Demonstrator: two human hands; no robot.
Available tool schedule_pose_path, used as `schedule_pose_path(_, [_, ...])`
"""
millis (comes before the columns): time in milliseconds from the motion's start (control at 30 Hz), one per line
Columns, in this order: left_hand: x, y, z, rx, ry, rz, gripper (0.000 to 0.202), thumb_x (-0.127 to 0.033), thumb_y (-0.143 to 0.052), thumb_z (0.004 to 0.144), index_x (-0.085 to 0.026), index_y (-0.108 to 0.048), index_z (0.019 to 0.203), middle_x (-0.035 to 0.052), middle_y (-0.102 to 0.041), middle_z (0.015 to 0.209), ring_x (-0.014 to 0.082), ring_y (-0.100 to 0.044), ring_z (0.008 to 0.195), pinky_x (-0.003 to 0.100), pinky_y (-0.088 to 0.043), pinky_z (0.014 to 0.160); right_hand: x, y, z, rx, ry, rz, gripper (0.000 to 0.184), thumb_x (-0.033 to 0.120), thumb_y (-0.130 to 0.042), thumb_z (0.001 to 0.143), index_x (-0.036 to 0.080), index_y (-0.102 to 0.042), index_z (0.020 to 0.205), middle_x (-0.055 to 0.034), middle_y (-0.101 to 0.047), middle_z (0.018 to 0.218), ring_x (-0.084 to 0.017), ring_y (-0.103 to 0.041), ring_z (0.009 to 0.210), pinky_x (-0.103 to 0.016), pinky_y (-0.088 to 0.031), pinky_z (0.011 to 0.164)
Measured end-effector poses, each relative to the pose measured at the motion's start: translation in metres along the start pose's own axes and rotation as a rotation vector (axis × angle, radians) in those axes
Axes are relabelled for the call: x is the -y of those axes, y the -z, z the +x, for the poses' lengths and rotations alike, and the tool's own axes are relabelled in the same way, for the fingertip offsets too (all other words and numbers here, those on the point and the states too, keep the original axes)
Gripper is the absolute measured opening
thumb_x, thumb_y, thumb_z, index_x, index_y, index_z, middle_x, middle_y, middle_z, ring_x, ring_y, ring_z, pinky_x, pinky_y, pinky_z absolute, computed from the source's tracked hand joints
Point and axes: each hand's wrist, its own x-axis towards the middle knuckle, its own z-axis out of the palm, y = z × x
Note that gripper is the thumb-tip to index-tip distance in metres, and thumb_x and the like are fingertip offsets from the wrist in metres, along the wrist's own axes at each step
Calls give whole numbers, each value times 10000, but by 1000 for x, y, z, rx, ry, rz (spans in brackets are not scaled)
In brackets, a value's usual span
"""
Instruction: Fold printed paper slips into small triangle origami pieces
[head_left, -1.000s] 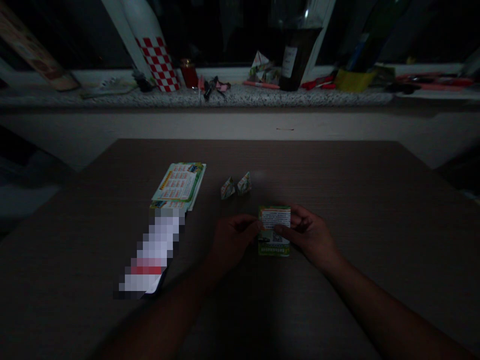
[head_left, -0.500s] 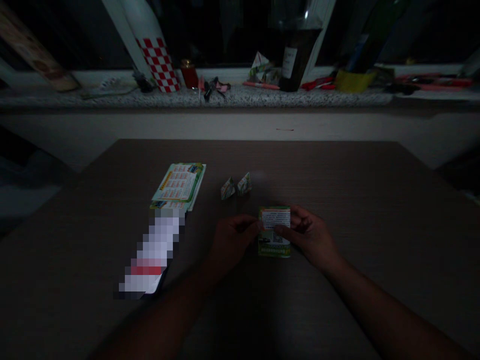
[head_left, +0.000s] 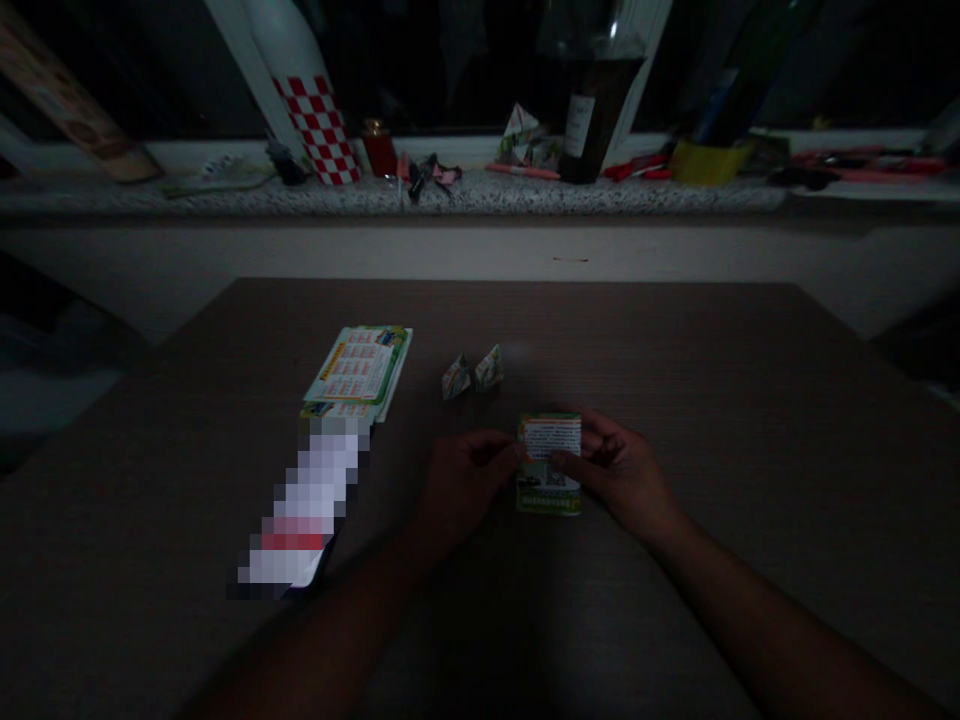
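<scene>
A small green and white printed paper (head_left: 550, 465) lies on the dark wooden table (head_left: 675, 380) in front of me, partly folded over at its top. My left hand (head_left: 461, 482) pinches its left edge with curled fingers. My right hand (head_left: 619, 472) grips its right side, thumb pressed on the paper's middle. Two small folded paper pieces (head_left: 472, 372) sit just beyond the paper, towards the left.
A stack of printed leaflets (head_left: 360, 368) lies to the left, with a blurred-out flat object (head_left: 300, 520) in front of it. The stone sill (head_left: 420, 195) behind holds a dark bottle (head_left: 589, 110), a red-checked white object (head_left: 315, 110), a red jar (head_left: 377, 148) and clutter.
</scene>
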Motion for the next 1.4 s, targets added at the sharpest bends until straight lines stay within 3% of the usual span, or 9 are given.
schedule_pose_path(1400, [0, 0, -1, 0, 15, 9, 237, -367, -679, 716, -131, -697, 728, -39, -535, 513, 78, -441, 480, 197, -328, 467, 2, -2, -1, -27, -8, -25, 366, 266, -802, 668, 210, -631, 986, -39, -765, 927, -201, -721, 825, -347, -555, 802])
